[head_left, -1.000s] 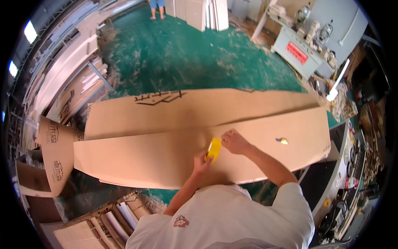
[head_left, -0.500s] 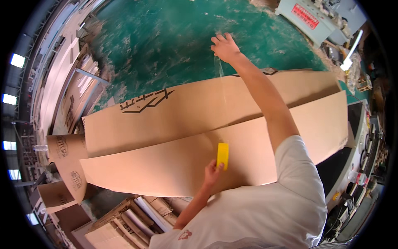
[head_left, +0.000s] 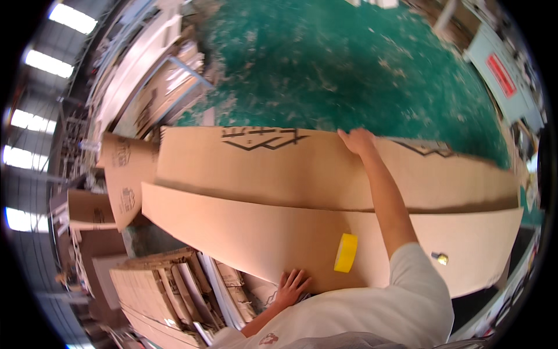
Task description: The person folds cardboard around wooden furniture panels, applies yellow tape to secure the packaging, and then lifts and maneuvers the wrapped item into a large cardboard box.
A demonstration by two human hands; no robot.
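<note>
A long brown cardboard box (head_left: 232, 224) stretches across in front of me, its two long panels meeting along a lengthwise seam. My right hand (head_left: 357, 141) reaches over to the far edge of the box and grips it, with some fingers hidden behind that edge. Close to my body, my left hand (head_left: 292, 289) rests with spread fingers at the near edge of the cardboard, holding nothing. A yellow roll of tape (head_left: 346, 253) stands on the near panel between my hands. Right of my right arm lies a small dark and yellowish object (head_left: 440, 257), its kind unclear.
Flattened cardboard and boards (head_left: 157, 291) are stacked at the lower left. A curled cardboard sheet (head_left: 125, 174) stands past the box's left end. Green floor (head_left: 349, 70) lies beyond the box, with a pale green machine (head_left: 503, 72) at the far right.
My left hand has let go of the tape roll and moved to the near edge. My right hand has come down from above the floor to the far edge. The view has shifted.
</note>
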